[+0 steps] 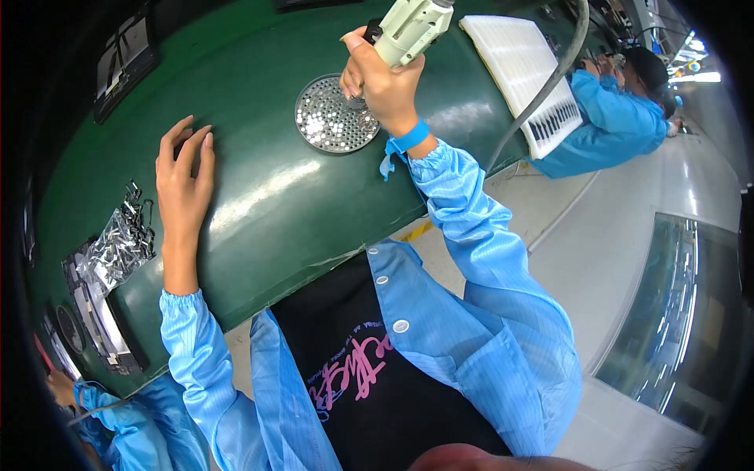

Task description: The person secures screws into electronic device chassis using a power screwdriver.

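Note:
My right hand (385,90) is wrapped round a pale green electric screwdriver (412,30), whose body tilts up to the far right. Its lower end points down over a round grey tray (301,118) full of holes, with small shiny pieces that look like screws in it. Fingers and palm hide part of the tool's tip, so whether it touches the tray I cannot tell. On the green tabletop (259,259), my left hand (184,169) lies with fingers apart and slightly bent, holding nothing. A blue band circles my right wrist.
Left of my left hand lies a clear bag (118,247) of small dark metal parts, beside a flat dark panel (98,314). A white slotted tray (522,74) holding dark strips sits far right, with a grey cable (542,98) across it. Co-workers in blue sit on both sides.

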### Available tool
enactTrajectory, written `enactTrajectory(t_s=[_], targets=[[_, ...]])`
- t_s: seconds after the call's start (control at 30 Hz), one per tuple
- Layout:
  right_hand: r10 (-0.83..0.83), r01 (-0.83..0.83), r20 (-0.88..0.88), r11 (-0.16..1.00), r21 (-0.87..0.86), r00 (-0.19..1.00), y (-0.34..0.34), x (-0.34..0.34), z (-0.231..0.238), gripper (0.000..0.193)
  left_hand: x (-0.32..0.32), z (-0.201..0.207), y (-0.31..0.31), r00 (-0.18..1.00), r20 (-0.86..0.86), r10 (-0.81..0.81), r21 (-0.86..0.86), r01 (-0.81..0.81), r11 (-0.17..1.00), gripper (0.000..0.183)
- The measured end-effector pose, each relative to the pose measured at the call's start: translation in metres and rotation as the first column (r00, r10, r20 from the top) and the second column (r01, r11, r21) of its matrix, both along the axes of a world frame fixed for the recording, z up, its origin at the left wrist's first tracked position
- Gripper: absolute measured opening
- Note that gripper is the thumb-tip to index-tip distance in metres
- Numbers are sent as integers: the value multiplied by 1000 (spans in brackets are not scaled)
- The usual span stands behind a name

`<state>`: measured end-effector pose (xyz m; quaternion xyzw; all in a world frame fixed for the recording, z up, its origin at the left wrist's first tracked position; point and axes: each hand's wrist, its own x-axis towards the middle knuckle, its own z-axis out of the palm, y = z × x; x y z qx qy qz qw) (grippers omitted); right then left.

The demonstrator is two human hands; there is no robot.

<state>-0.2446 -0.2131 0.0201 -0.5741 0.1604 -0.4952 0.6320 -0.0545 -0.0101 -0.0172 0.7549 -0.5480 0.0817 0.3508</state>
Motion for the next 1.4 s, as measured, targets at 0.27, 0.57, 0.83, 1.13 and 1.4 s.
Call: enactTrajectory(t_s=[0.27, 0.57, 0.83, 1.13, 1.4], targets=[[-76, 76, 9, 997, 14, 997, 3, 2, -1, 14, 1, 0, 2, 1000, 4, -2, -9, 2, 1000, 17], [-238, 239, 30, 970, -40, 971, 10, 10, -2, 12, 3, -1, 3, 1000, 10, -8, -10, 9, 1000, 17], [-150, 151, 5, 988, -30, 989, 7, 6, -3, 15, 3, -3, 2, 1000, 8, -10, -20, 10, 1000, 16], [151, -152, -11, 988, -21, 988, -3, -4, 0, 11, 3, -3, 3, 1000, 19, -23, -23, 23, 999, 15], [225, -228, -57, 972, -59, 973, -5, -3, -4, 7, 4, -3, 4, 999, 30, -18, -22, 18, 1000, 15]])
